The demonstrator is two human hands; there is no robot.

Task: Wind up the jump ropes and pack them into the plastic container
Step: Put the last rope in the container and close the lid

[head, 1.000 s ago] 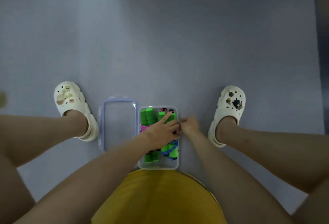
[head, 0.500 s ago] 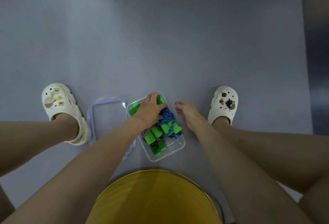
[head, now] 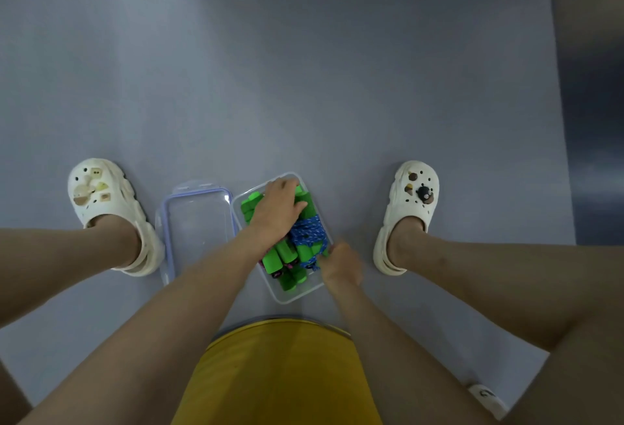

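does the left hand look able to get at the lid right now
Probably yes. The lid lies bare on the floor beside the container, on the left hand side, nothing between them. That hand would first have to let go of the green handles it holds down.

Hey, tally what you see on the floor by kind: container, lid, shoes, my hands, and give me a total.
Plastic container: 1
Lid: 1
Clogs: 2
Hands, left hand and right hand: 2
Total: 6
The jump ropes are too bundled to count.
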